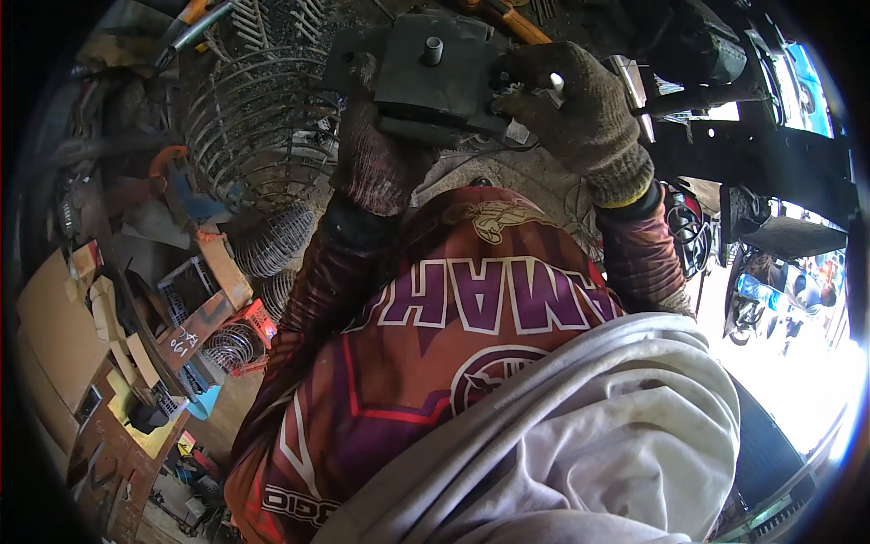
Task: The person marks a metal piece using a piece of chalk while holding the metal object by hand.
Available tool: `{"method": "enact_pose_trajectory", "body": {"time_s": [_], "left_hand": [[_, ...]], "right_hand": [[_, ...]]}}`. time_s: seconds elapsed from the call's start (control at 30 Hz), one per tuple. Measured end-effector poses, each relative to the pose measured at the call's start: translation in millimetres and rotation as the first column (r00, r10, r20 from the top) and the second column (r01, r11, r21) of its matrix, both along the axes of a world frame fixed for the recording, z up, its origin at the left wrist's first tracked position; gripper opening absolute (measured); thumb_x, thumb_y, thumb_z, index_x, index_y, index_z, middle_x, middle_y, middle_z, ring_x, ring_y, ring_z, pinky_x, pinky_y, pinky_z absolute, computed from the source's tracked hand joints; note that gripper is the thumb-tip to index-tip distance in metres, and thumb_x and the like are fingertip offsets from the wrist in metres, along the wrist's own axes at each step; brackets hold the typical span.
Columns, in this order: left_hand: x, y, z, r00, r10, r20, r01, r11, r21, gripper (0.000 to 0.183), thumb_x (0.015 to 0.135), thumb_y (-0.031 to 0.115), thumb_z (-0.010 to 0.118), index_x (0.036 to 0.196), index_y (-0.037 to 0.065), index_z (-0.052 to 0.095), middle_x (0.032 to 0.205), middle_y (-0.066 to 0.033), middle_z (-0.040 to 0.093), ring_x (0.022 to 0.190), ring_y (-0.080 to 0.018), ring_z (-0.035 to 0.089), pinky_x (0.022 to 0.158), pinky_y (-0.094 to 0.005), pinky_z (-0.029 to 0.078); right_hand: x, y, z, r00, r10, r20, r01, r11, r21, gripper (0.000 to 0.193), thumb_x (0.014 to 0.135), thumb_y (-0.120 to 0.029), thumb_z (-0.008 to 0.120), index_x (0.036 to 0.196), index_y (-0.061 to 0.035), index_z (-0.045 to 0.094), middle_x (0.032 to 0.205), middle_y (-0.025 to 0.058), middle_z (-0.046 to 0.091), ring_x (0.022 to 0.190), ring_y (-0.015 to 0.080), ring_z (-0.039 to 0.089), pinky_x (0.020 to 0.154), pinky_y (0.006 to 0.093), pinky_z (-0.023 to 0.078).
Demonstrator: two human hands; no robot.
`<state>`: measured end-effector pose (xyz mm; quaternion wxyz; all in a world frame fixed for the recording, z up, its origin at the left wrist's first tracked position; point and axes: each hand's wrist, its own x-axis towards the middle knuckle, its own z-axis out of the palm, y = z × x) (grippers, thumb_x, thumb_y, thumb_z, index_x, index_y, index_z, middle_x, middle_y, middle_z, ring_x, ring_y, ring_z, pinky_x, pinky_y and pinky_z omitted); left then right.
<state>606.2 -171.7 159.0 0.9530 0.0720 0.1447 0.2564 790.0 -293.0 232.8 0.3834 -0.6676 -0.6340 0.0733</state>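
A dark, block-shaped part (pixel 428 80), perhaps a rubber mount, is held up in front of me at the top middle. A short hollow metal stud (pixel 433 50) sticks up from its face. My left hand (pixel 376 150), in a worn knit glove, grips its left and lower side, the fingers partly hidden behind it. At its right end my right hand (pixel 575 118), gloved alike, is closed with the fingertips against a small dark fitting (pixel 499 80). Whether those fingers pinch the fitting or only the block's edge, I cannot make out.
Large wire coils (pixel 258 118) lie at the far left, with smaller coils (pixel 272 240) nearer. A rusty bench (pixel 118 444) carries cardboard (pixel 59 335) on the left. Dark metal beams (pixel 752 154) stand close on the right. An orange-handled tool (pixel 521 23) lies beyond the block.
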Motion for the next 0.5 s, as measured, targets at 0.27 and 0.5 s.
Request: {"method": "enact_pose_trajectory", "body": {"time_s": [0.27,0.5], "left_hand": [[-5,6,-5,0.997,-0.030,0.077,0.037,0.995,-0.089,0.063,0.096,0.050,0.057,0.136,0.002,0.048,0.129,-0.0151,0.057,0.116,-0.0292,0.060,0.097,-0.0438,0.054],[-3,5,0,0.999,0.011,-0.038,-0.011,1.000,-0.006,0.066,0.097,0.052,0.055,0.138,0.001,0.046,0.130,-0.0176,0.056,0.118,-0.0309,0.058,0.102,-0.0469,0.050]], "right_hand": [[2,-3,-17,0.996,0.072,0.051,-0.073,0.997,0.008,0.031,0.077,-0.007,0.075,0.106,-0.0045,0.067,0.093,0.0122,0.070,0.081,0.0245,0.070,0.069,0.0350,0.056],[-1,5,-20,0.993,0.062,0.098,-0.069,0.996,0.063,0.032,0.075,-0.006,0.075,0.105,-0.0045,0.067,0.091,0.0107,0.070,0.076,0.0242,0.070,0.066,0.0346,0.056]]}}
